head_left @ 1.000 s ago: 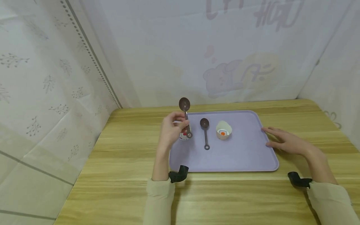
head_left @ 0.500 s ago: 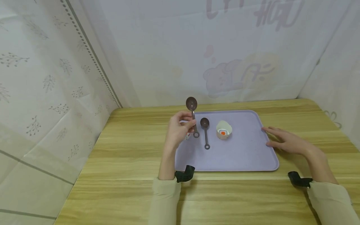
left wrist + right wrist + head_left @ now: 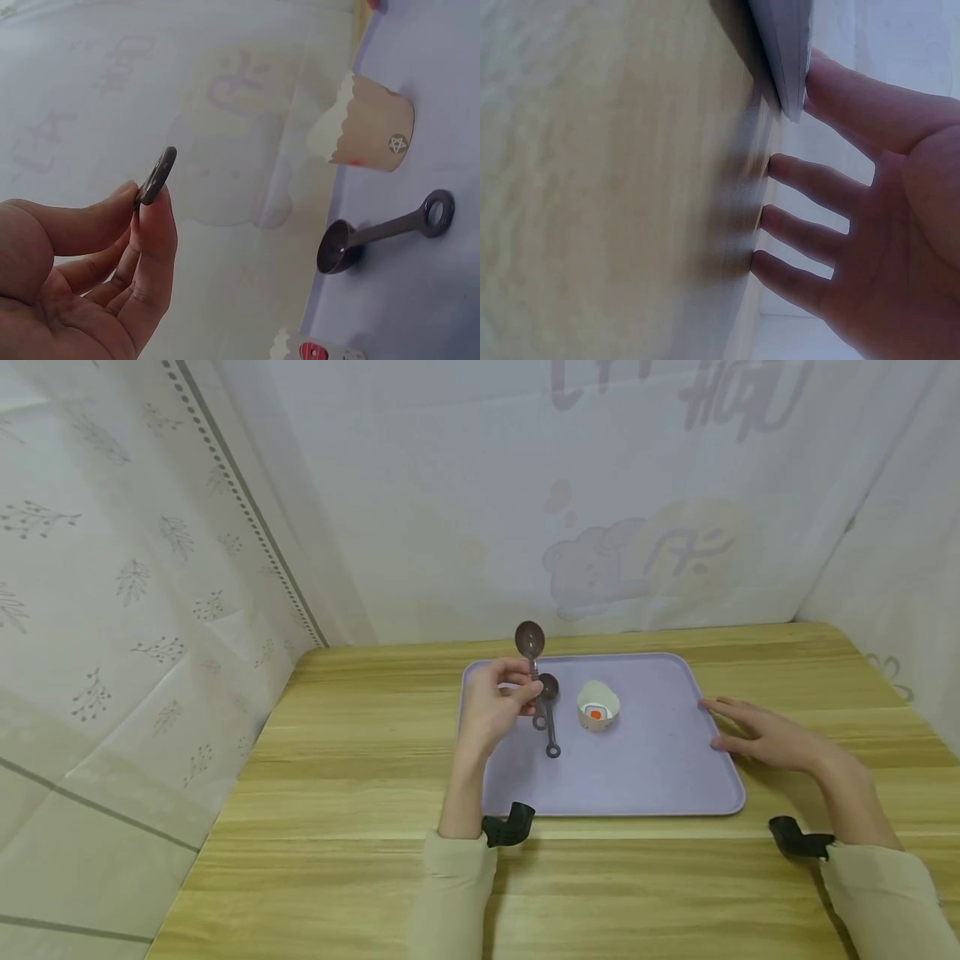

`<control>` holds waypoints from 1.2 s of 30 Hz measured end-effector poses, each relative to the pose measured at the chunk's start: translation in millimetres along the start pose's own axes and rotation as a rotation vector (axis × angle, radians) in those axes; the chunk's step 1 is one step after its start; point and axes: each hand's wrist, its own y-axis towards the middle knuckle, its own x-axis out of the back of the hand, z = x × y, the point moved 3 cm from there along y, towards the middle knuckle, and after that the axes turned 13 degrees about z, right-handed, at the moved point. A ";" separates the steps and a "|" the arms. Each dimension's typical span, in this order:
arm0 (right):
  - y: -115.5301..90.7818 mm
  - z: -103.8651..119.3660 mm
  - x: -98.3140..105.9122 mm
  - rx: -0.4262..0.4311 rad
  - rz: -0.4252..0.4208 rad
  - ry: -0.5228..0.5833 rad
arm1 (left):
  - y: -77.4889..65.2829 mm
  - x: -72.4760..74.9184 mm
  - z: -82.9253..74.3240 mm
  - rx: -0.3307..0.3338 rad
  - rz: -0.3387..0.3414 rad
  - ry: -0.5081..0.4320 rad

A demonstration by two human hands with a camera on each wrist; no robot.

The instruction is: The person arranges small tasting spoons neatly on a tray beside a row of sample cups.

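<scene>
My left hand point(image 3: 491, 706) pinches the handle of a brown measuring spoon point(image 3: 530, 641) between thumb and fingers, bowl up, above the tray. In the left wrist view only the ringed end of this held spoon point(image 3: 157, 177) shows. A smaller brown measuring spoon point(image 3: 551, 718) lies on the lilac tray point(image 3: 652, 777), partly overlapped by the held one in the head view. To its right stands a paper baking cup point(image 3: 597, 708) with an orange print inside. My right hand point(image 3: 768, 737) rests at the tray's right edge, its fingers fairly straight and touching the rim.
A second paper cup point(image 3: 319, 351) with a red print shows at the bottom of the left wrist view; my left hand hides it in the head view. The tray lies on a wooden table point(image 3: 337, 777), with a printed cloth point(image 3: 420, 527) hanging behind.
My left hand has moved to the right with the held measuring spoon, from over the left paper cup to beside the smaller spoon. My right hand stays at the tray's edge.
</scene>
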 end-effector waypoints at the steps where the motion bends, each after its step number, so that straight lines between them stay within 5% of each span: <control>1: 0.0 0.1 0.0 -0.001 -0.001 -0.003 | 0.5 -1.5 0.4 0.003 0.004 -0.004; 22: 0.6 2.0 0.1 -0.006 0.007 -0.001 | 8.4 -27.9 3.8 0.001 0.020 -0.074; 36: 1.0 2.8 0.8 0.000 0.001 -0.045 | 14.0 -44.0 9.7 -0.033 -0.031 -0.082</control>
